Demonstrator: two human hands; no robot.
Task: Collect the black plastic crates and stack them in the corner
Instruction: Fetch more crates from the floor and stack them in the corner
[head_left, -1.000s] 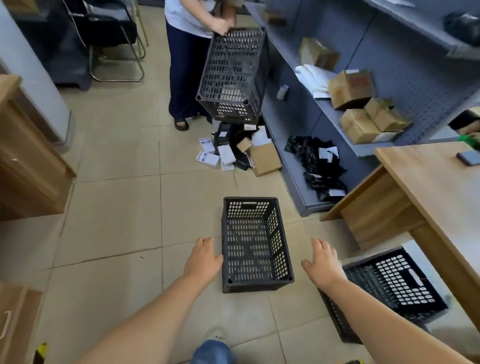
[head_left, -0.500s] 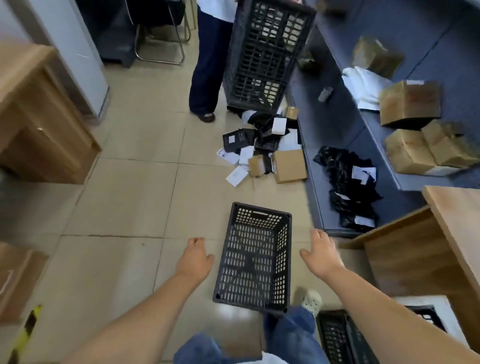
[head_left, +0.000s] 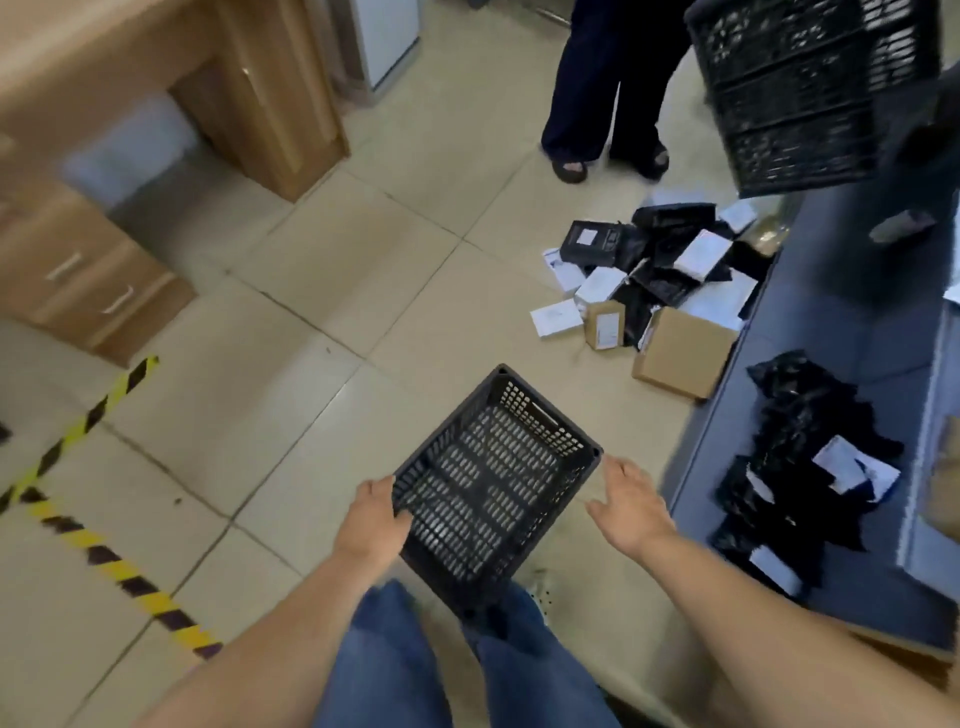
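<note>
While left hand (head_left: 371, 525) grips near-left rim of black crate (head_left: 493, 488), crate tilts above tiled floor (head_left: 322, 270), near blue shelf base edge. Right hand (head_left: 626, 506) beside crate's right corner, fingers straight, not touching. Second crate (head_left: 800, 93) held aloft top right, above spilled parcels (head_left: 649, 280); holder's hands out of sight.

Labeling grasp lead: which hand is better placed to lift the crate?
Left. The left hand already grips the black crate at its rim; the right hand is open just beside it.

Beige tiled floor (head_left: 322, 291): scattered parcels (head_left: 649, 280), cardboard box (head_left: 683, 353), yellow-black tape (head_left: 104, 545).
</note>
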